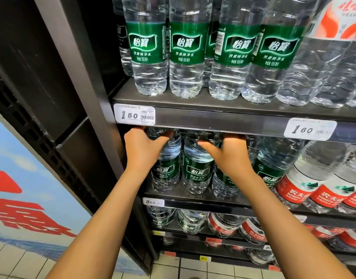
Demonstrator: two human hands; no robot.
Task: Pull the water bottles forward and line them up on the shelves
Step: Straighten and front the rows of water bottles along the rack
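Here, big green-label bottles [197, 170] stand upright on the second shelf [193, 195], labels facing out. The left hand [141, 150] grips the leftmost bottle's shoulder; the right hand [229, 156] grips the third bottle's, fingertips hidden beneath the upper shelf [213, 117].

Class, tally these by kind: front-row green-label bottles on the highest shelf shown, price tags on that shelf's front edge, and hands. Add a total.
Front-row green-label bottles: 4
Price tags: 2
Hands: 2
Total: 8
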